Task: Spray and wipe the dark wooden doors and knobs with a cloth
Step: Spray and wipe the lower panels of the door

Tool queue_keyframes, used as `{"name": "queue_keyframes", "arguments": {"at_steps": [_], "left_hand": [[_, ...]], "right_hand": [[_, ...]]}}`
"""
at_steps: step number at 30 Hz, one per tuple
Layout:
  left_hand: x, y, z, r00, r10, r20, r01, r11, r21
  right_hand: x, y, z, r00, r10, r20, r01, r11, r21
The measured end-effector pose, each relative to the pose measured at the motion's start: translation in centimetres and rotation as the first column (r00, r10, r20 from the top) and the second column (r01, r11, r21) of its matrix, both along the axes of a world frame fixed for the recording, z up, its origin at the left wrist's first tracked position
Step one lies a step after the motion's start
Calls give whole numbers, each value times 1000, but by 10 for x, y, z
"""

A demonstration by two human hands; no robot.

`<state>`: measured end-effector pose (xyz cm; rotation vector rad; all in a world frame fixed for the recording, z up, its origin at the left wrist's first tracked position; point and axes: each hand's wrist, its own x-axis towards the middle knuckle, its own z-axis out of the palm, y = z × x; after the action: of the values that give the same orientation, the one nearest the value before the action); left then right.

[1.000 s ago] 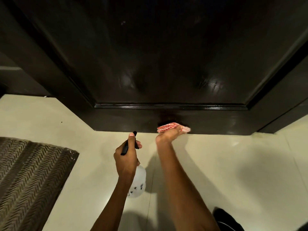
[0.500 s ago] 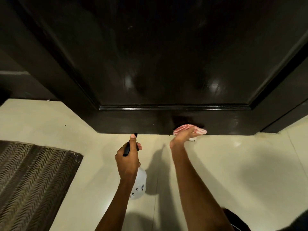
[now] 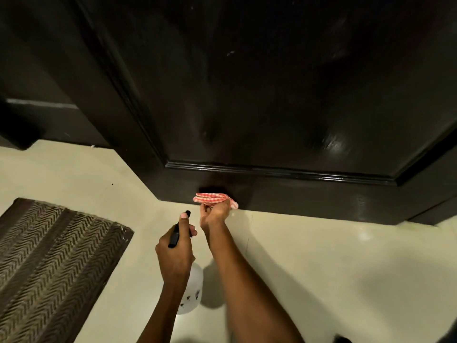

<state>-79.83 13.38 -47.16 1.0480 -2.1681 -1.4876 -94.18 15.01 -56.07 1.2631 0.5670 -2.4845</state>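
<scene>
A dark glossy wooden door [image 3: 272,107] fills the upper view, its bottom rail meeting the pale floor. My right hand [image 3: 214,215] holds a bunched red-and-white checked cloth [image 3: 212,198] against the bottom rail, close to the floor. My left hand [image 3: 175,253] grips a white spray bottle [image 3: 193,290] by its black trigger head, thumb on top, nozzle pointing towards the door. The bottle hangs just left of my right forearm. No knob is in view.
A brown patterned doormat [image 3: 49,258] lies on the cream tiled floor [image 3: 333,268] at the left. The dark door frame [image 3: 435,204] runs down on the right, and a dark skirting [image 3: 49,125] lines the wall at the left.
My right hand slid the cloth right along the bottom rail, then back left to near the left hand. The view shifted right. The left hand kept its hold on the bottle.
</scene>
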Motion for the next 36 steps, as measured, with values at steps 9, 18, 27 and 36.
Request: {"name": "queue_keyframes", "arguments": {"at_steps": [9,18,27,36], "left_hand": [[-19,49,9,992,-110,-56,117,983,142],[-23,64,11,987,-126,-96,140,977,160],[-21,35,13,994,-59,-96,71,989,133],[-21,31,6,999,-9,-44,18,979,205]], "right_hand": [[20,132,48,941,-311,-133,334,913,234],[18,151,37,874,168,-455,430,166,887],[14,147,-38,358,698,621,619,-675,401],[33,245,-40,452,513,730,409,-846,342]]}}
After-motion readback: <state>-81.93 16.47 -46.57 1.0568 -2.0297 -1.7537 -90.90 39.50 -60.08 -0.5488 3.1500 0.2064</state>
